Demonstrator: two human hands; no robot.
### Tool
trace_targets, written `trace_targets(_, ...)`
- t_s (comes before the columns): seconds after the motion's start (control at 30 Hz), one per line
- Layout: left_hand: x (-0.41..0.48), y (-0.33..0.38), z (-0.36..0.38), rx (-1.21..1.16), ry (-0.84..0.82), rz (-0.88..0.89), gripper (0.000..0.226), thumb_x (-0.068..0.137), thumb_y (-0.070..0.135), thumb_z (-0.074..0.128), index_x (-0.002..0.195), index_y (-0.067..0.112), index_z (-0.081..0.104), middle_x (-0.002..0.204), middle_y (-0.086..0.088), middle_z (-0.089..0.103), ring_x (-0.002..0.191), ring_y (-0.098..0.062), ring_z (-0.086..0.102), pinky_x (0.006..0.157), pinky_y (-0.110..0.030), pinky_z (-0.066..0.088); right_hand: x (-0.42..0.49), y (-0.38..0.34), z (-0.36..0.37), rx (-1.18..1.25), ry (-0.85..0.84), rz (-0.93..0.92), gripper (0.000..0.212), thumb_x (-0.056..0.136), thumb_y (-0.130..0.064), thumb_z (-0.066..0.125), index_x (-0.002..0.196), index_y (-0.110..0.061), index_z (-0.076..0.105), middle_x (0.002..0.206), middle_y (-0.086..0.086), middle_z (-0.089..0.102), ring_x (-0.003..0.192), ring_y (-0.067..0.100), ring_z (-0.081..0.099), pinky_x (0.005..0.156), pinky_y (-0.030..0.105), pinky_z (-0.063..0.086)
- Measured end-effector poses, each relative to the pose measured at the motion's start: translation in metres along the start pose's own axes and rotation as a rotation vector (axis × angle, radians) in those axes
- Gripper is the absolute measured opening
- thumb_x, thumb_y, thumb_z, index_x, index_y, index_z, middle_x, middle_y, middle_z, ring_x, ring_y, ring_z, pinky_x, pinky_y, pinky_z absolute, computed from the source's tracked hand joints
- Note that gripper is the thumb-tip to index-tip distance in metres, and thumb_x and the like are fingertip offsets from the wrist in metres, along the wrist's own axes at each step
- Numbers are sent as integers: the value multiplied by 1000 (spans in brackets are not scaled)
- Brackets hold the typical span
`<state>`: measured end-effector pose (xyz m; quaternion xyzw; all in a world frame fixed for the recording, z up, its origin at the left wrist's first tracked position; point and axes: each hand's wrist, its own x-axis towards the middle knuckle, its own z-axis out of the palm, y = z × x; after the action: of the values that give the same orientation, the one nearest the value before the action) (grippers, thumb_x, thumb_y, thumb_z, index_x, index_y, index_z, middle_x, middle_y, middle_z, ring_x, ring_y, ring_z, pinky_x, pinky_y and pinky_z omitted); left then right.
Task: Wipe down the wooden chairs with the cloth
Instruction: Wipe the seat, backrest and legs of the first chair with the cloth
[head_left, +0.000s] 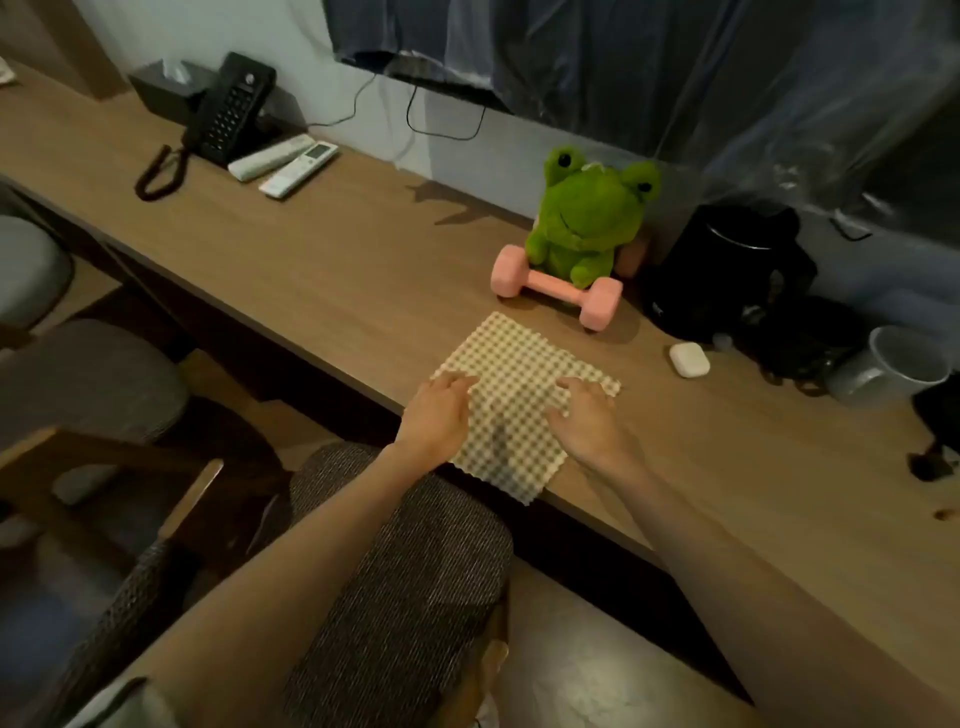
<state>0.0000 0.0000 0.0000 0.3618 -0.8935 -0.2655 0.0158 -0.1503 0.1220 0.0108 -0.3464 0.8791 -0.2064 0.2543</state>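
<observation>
It looks like a hotel room: a long wooden surface (322, 270) runs along the wall, carrying a corded telephone (228, 111), a tissue box (166, 78) and remotes (300, 169) at upper left, and a mug (896, 366) at right.

Frog plush (587, 218) behind pink dumbbell (556, 286); phone (228, 109), two remotes (283, 161) far left

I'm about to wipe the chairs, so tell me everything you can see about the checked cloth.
The checked cloth is a roughly square piece of thin fabric in beige-and-white gingham, with zigzag-cut edges. It lies spread flat on the wooden desk, turned like a diamond, its near corner hanging over the front edge. The left hand and right hand rest on it, palms down. Its far corner lies close to the pink dumbbell.
</observation>
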Motion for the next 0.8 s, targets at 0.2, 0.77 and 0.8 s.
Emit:
trace_targets(0.2, 40, -21, 35, 137, -7, -44, 52, 94, 6, 41, 139, 32, 37, 148, 0, 29, 131, -29, 28, 107, -45, 25, 25, 14, 34, -130, 34, 42, 43, 93, -33, 52, 130, -13, 44, 134, 8, 35, 123, 28, 31, 100, 35, 32)
trace_targets(0.77, -33, -29, -31, -147, 392, 86, 13, 93, 22, 58, 104, 17, 58, 98, 6, 51, 95, -16, 48, 77, -30, 42, -15, -43, 7, 167, 296, -360, 11, 92, -15, 55, 99, -23, 59, 96, -10, 50, 95, 10, 50, 79, 24, 40)
trace_targets(0.8, -48, -30, -42, -153, 417, 77, 13, 92, 22, 58, 104, 17, 58, 97, 8, 50, 95, -14, 47, 77, -26, 41, -24, -53, 4, 181, 301, -392, 11, 91, -15, 56, 99, -22, 59, 96, -9, 51, 94, 10, 51, 79, 25, 41)
